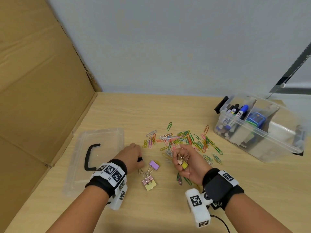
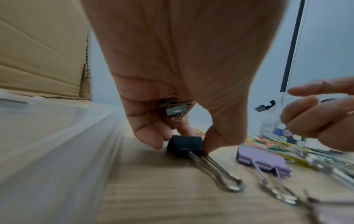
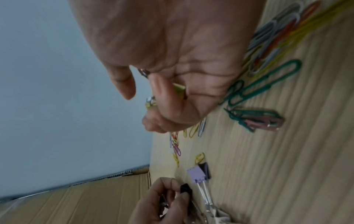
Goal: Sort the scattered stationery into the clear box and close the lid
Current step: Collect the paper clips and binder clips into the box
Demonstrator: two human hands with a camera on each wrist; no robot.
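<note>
My left hand (image 1: 133,157) pinches a black binder clip (image 2: 184,145) that lies on the table, thumb and fingertip on either side of it; a small grey clip (image 2: 175,110) is tucked in its palm. My right hand (image 1: 186,161), palm up, holds several binder clips (image 1: 182,163), pink and yellow ones among them. A purple binder clip (image 1: 154,165) and a pink-and-yellow pair (image 1: 149,183) lie between my hands. Coloured paper clips (image 1: 183,141) are scattered beyond them. The clear box (image 1: 259,128) stands at the right with markers (image 1: 237,112) in it.
The clear lid (image 1: 94,158) with its black handle (image 1: 90,157) lies flat at the left. A cardboard wall (image 1: 37,81) rises along the left side. A few paper clips (image 1: 181,179) lie under my right wrist.
</note>
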